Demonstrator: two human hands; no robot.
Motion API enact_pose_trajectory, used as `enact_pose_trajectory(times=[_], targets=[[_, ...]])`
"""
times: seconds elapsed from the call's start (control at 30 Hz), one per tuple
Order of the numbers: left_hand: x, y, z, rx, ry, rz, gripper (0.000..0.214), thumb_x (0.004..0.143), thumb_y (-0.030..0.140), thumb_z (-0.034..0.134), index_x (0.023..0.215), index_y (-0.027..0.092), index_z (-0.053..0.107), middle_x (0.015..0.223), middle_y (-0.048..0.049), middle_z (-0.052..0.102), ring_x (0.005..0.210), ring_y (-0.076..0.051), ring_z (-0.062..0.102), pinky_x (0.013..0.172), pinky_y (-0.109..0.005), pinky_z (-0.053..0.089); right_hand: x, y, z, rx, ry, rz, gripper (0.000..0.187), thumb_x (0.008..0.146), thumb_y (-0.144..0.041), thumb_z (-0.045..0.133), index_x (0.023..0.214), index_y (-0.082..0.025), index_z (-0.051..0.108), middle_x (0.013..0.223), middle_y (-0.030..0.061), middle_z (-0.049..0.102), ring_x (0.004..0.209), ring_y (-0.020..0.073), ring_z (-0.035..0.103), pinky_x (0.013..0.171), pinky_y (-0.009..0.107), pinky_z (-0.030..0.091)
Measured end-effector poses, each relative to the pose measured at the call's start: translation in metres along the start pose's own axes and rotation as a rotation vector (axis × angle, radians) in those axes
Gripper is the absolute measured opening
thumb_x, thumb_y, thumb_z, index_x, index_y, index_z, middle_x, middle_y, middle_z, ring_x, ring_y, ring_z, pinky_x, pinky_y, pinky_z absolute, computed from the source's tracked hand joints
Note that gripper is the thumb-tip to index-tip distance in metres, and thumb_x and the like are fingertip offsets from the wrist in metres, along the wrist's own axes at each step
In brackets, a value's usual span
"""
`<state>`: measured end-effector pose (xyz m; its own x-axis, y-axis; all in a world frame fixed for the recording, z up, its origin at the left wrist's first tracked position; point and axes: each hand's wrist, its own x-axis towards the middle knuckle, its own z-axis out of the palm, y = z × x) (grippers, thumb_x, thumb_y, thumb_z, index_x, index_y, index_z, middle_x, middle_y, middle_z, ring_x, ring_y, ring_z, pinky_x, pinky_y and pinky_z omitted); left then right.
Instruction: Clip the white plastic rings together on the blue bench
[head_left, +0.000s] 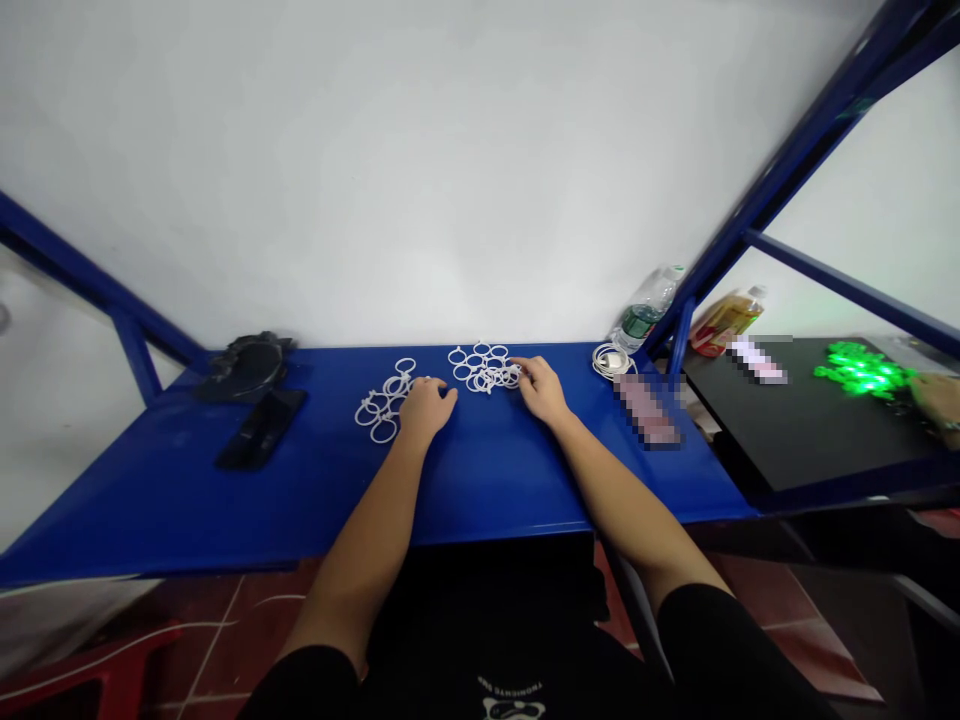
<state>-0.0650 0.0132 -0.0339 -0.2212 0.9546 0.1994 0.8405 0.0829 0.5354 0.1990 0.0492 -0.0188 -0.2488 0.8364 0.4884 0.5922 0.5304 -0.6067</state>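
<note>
Head view shows the left hand (426,408) loosely curled at white rings (380,407), the right hand (541,388) half-curled by another ring cluster (487,377); whether either grips, I cannot tell. Probably light, springy plastic, best pinched by the rims.

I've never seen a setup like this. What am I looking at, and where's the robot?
There's no robot: the left hand and right hand are a person's own, bare. The single picture comes from a camera worn on that person's head, looking forward and down. On the blue table lie a left cluster of white rings, partly covered by the left hand, and a right cluster of white rings, with the right hand at its edge. I can't tell whether either hand grips one. Rightward are a coiled white cable and plastic bottle.
</note>
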Motion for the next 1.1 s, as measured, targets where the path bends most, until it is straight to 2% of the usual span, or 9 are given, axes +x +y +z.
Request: enact_pose_trajectory(times=[0.1,0.23,0.3,0.37,0.47,0.57,0.7,0.83,1.1], targets=[[0.006,-0.006,-0.009,-0.021,0.055,-0.024,0.027,0.088,0.043,0.072,0.099,0.019,0.075,0.115,-0.0186,0.069,0.098,-0.034,0.067,0.082,-0.045,0.053,-0.002,-0.008,0.0,0.061,0.023,-0.009,0.036,0.095,-0.02,0.05,0.122,-0.02,0.073,0.102,0.0086,0.065,0.089,0.0213,0.061,0.086,0.035,0.051],[-0.004,0.016,-0.015,-0.211,0.148,0.211,0.029,0.098,0.038,0.063,0.118,0.02,0.072,0.121,-0.0132,0.069,0.096,-0.025,0.067,0.089,-0.039,0.054,-0.004,-0.023,0.002,0.336,0.004,0.081,0.025,0.093,-0.031,0.06,0.114,-0.021,0.071,0.094,0.0044,0.065,0.071,0.0159,0.055,0.071,0.03,0.049],[-0.015,0.032,-0.014,-0.305,0.102,0.345,0.035,0.102,0.04,0.056,0.13,0.02,0.067,0.127,-0.0117,0.067,0.09,-0.019,0.067,0.087,-0.034,0.055,-0.004,-0.032,0.003,0.597,-0.073,0.178,0.025,0.088,-0.036,0.067,0.109,-0.022,0.068,0.087,0.0008,0.064,0.061,0.0118,0.049,0.059,0.025,0.044],[-0.025,0.046,-0.013,-0.325,0.017,0.464,0.036,0.105,0.04,0.054,0.133,0.022,0.064,0.131,-0.0099,0.066,0.095,-0.018,0.068,0.09,-0.033,0.055,-0.005,-0.04,0.003,0.824,-0.168,0.255,0.027,0.083,-0.036,0.073,0.105,-0.022,0.065,0.08,-0.0025,0.062,0.053,0.0086,0.044,0.05,0.022,0.037],[-0.032,0.054,-0.01,-0.332,-0.018,0.551,0.025,0.105,0.035,0.052,0.117,0.021,0.068,0.117,-0.0073,0.07,0.103,-0.019,0.067,0.093,-0.032,0.053,-0.007,-0.049,0.002,0.987,-0.267,0.297,0.026,0.077,-0.032,0.075,0.097,-0.022,0.063,0.073,-0.0051,0.061,0.048,0.0067,0.042,0.044,0.02,0.033],[-0.032,0.052,-0.008,-0.348,-0.001,0.53,0.017,0.103,0.032,0.056,0.1,0.021,0.068,0.101,-0.0045,0.07,0.09,-0.017,0.066,0.084,-0.03,0.052,-0.007,-0.051,0.002,1.014,-0.31,0.298,0.022,0.074,-0.027,0.073,0.091,-0.021,0.061,0.072,-0.0043,0.066,0.047,0.0068,0.046,0.043,0.019,0.035],[-0.031,0.05,-0.007,-0.353,-0.024,0.523,0.014,0.102,0.03,0.057,0.102,0.021,0.069,0.103,-0.0045,0.07,0.089,-0.017,0.066,0.083,-0.03,0.052,-0.008,-0.047,0.005,0.998,-0.313,0.3,0.015,0.073,-0.024,0.069,0.086,-0.02,0.061,0.068,-0.0036,0.068,0.046,0.0073,0.048,0.044,0.019,0.036],[-0.032,0.052,-0.01,-0.334,-0.054,0.557,0.017,0.103,0.029,0.055,0.096,0.022,0.069,0.096,-0.0036,0.069,0.092,-0.018,0.066,0.086,-0.031,0.051,-0.008,-0.043,0.005,1.0,-0.338,0.3,0.017,0.073,-0.024,0.066,0.089,-0.019,0.065,0.066,-0.003,0.069,0.046,0.0082,0.049,0.045,0.02,0.037],[-0.032,0.052,-0.012,-0.346,-0.013,0.558,0.013,0.099,0.025,0.059,0.089,0.022,0.065,0.09,-0.0017,0.067,0.081,-0.015,0.062,0.078,-0.029,0.05,-0.007,-0.04,0.004,0.971,-0.329,0.297,0.01,0.072,-0.023,0.059,0.079,-0.019,0.065,0.062,-0.0018,0.069,0.045,0.0092,0.05,0.048,0.022,0.037]])
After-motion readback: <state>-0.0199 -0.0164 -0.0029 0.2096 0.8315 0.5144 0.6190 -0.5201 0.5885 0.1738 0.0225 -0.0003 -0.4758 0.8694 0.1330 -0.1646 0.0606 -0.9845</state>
